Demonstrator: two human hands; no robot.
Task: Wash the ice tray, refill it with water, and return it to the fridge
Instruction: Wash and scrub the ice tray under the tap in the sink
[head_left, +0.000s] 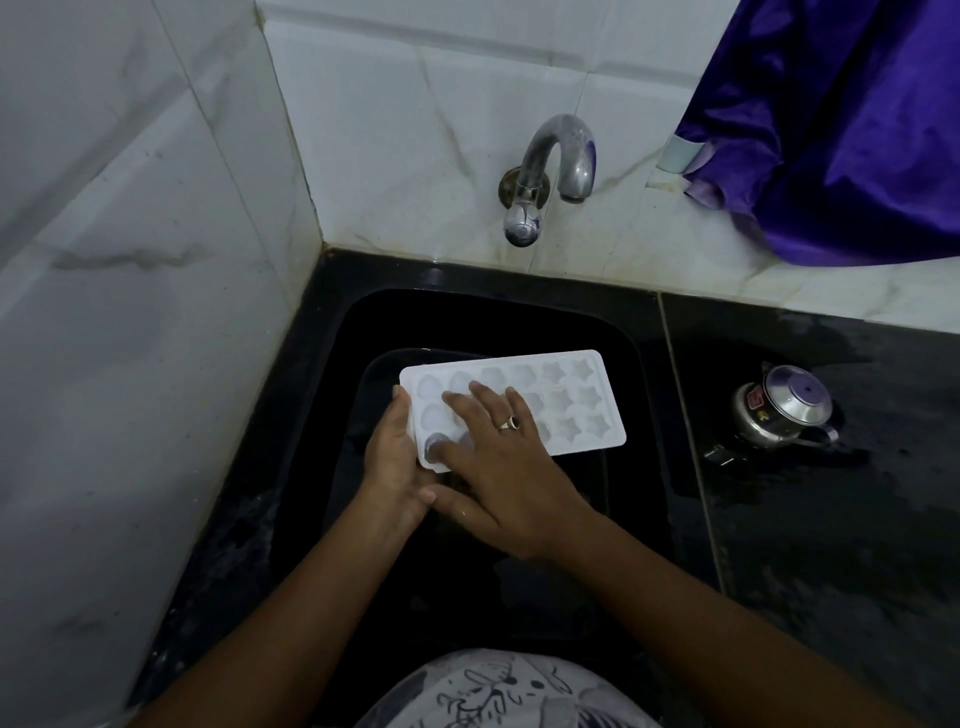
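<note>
In the head view, the white ice tray (582, 410) is held over the middle of the black sink (467, 317). Its long side runs across from the sink's left edge toward the right edge, and the cups face up. The left hand (395, 457) grips the tray's left short end, with the thumb along the rim and the other fingers hidden beneath it. This hold probably keeps the tray steady and level while the other hand works. The right hand (498, 467) lies across the left part of the tray with its fingers straight and spread, the tips pressed into the cups. That looks like rubbing the moulds clean, so the washing step seems to be in hand. A ring (508, 423) sits on one finger of that hand. Working over the basin lets any drips fall into the sink and not onto the counter (831, 545). The tap (558, 156) stands out from the tiled wall above the sink's back edge. No stream shows from it, so rinsing and refilling appear to be still ahead, and the tray would need to move back under the spout. A small metal kettle (784, 410) stands on the counter well apart from the tray, to the right of the sink. A purple cloth (831, 130) hangs over the counter's far right corner.
</note>
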